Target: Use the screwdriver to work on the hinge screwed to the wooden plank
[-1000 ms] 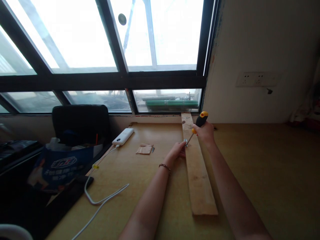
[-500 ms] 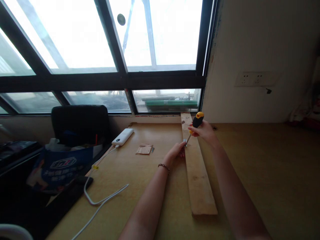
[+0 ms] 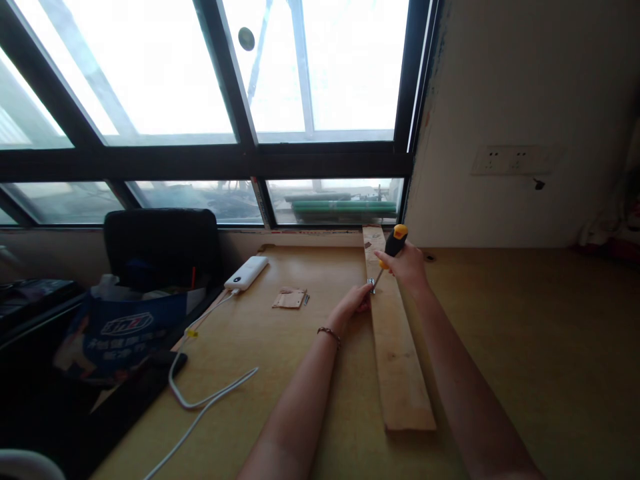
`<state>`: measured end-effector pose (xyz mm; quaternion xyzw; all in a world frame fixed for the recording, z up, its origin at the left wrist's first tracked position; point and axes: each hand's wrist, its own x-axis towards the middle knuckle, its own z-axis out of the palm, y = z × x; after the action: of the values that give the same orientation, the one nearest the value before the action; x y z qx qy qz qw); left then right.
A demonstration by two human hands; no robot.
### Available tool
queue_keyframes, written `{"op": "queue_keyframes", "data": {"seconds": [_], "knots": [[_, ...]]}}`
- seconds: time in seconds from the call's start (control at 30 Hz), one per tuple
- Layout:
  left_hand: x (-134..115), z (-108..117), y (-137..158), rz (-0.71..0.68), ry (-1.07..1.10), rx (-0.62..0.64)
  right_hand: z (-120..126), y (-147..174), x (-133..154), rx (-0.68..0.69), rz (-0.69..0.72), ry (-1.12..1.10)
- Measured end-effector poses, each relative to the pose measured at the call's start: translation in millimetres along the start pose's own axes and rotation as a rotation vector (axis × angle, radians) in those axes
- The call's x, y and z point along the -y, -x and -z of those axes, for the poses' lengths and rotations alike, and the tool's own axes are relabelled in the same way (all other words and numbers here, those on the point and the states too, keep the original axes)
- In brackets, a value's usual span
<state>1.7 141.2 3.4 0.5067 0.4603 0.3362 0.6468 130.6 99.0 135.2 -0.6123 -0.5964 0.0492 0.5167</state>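
Observation:
A long wooden board (image 3: 400,360) lies on the wooden table, running from near me toward the window. My right hand (image 3: 411,265) is closed round a black and yellow screwdriver (image 3: 396,241), tilted with its shaft pointing down and left. The shaft's tip meets a small shiny metal piece, possibly a hinge (image 3: 371,285), at the board's left edge. Beside that edge, my left hand (image 3: 354,303) has its fingers curled against the metal piece and the board; its fingertips are partly hidden. Any screw under the tip is too small to make out.
Left of the board lie a small thin wooden piece (image 3: 289,299) and some screws (image 3: 307,300). A white power bank (image 3: 247,273) with a white cable (image 3: 215,399) is farther left. A black chair (image 3: 161,243) and a blue bag (image 3: 125,333) stand beyond the table's left edge.
My right hand's fingers have shifted slightly on the screwdriver, which keeps almost the same tilt. My left hand stays at the metal piece. The whole view has moved very slightly.

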Motion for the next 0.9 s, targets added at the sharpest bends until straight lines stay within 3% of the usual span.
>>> {"op": "queue_keyframes", "data": {"seconds": [0.37, 0.57, 0.63, 0.67, 0.8, 0.83, 0.9], "knots": [[2.8, 8.5, -5.2, -0.021, 0.111, -0.068, 8.1, -1.6, 5.9, 0.053, -0.085, -0.058], [-1.3, 6.9, -1.6, -0.028, 0.139, -0.065, 19.6, -1.7, 10.6, 0.408, -0.224, -0.489], [-0.9, 6.0, -1.6, -0.041, 0.126, -0.081, 19.9, -1.1, 11.7, 0.472, -0.224, -0.531], [-0.2, 5.7, -2.0, -0.047, 0.124, -0.087, 18.2, -0.7, 11.9, 0.431, -0.211, -0.492], [3.5, 5.3, -5.7, -0.065, 0.142, -0.093, 5.1, 1.1, 10.2, 0.007, -0.085, -0.105], [4.3, 5.5, -6.5, -0.066, 0.145, -0.095, 2.7, 1.4, 9.4, -0.036, -0.066, -0.056], [5.5, 5.8, -7.7, -0.066, 0.143, -0.101, 1.4, 1.6, 8.3, 0.014, -0.085, -0.084]]}}
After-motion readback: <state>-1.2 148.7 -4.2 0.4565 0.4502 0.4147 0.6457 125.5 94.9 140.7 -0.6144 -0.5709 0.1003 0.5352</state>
